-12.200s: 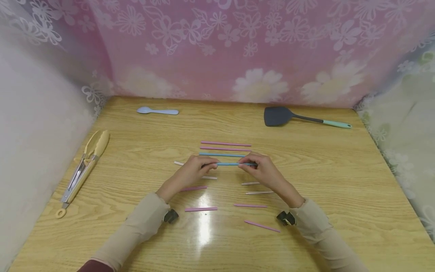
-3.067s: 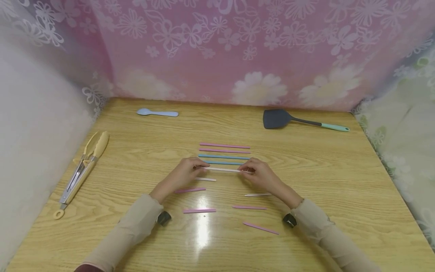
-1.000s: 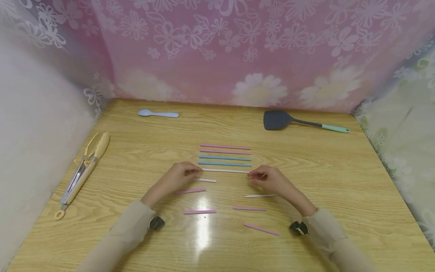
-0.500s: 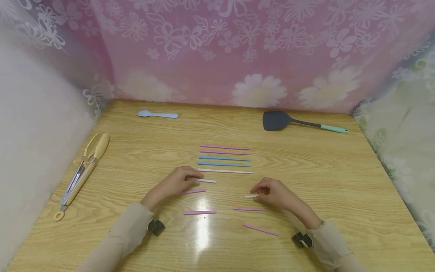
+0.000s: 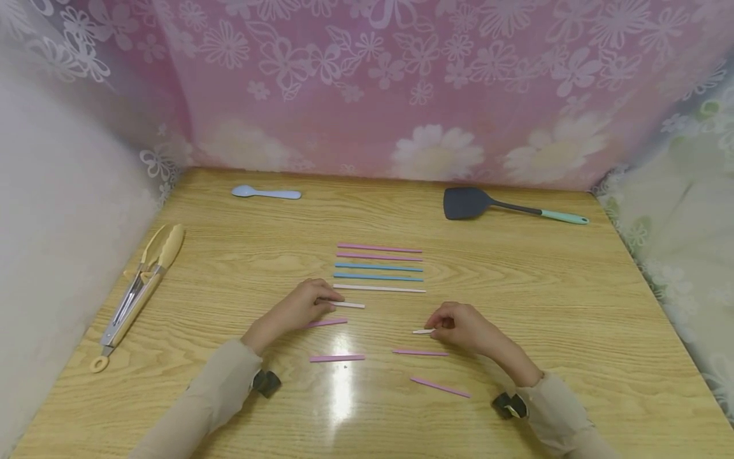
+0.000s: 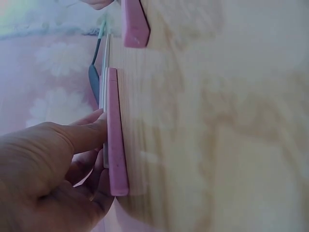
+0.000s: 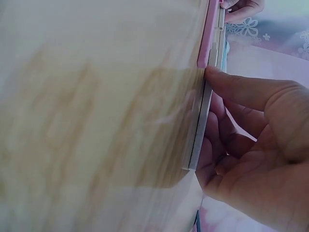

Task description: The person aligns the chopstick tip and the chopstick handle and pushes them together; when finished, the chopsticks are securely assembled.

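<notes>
My left hand (image 5: pixel 298 305) pinches the near end of a short white chopstick piece (image 5: pixel 351 305) lying on the wooden table (image 5: pixel 516 274). To the right, my right hand (image 5: pixel 467 326) has thumb and fingers on a second short white chopstick piece (image 5: pixel 422 331); the right wrist view shows that white piece (image 7: pixel 199 133) between them. Beyond both hands lies a row of full-length chopsticks: pink ones (image 5: pixel 378 247), blue ones (image 5: pixel 378 277) and a white one (image 5: pixel 381 289). Short pink chopstick pieces lie closer to me, on the left (image 5: pixel 337 358) and right (image 5: pixel 440 387).
A pale blue spoon (image 5: pixel 266 192) lies at the back left, and a dark spatula (image 5: pixel 466 203) with a mint handle at the back right. Yellow-tipped tongs (image 5: pixel 140 290) rest along the left edge. A pink flowered cloth (image 5: pixel 344 95) hangs behind the table.
Earlier both hands held a blue chopstick, then a long white one, which now lies in the row. My hands have come apart and nearer, each to a short white piece.
</notes>
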Tool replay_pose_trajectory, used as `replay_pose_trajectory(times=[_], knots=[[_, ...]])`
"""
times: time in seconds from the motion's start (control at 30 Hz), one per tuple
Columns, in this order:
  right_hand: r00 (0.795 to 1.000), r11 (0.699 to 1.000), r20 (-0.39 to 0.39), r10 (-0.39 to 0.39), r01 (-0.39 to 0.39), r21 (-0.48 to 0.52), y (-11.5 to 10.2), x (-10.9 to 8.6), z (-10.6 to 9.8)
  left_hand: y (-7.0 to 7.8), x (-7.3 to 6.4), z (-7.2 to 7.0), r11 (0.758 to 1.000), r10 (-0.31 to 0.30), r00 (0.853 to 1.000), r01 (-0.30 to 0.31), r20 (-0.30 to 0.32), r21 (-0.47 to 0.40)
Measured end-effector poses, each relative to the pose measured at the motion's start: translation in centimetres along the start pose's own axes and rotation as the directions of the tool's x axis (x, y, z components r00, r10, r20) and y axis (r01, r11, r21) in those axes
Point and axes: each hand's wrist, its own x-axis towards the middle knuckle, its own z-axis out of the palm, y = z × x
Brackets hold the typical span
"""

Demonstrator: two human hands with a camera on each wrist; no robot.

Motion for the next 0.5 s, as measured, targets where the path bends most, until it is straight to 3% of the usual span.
replay_pose_trajectory(times=[0.23,0.5], knots=[[1.000,1.000,-0.011,-0.006,0.006,0.019,-0.3,0.0,-0.1,0.2,0.1,0.1,0.999,-0.008,1.000,0.008,-0.005,0.035],[0.985,0.996,-0.161,-0.055,0.065,0.055,-1.3,0.5,0.6,1.6,0.1,0.8,0.999,0.040,0.997,-0.042,-0.060,-0.022]])
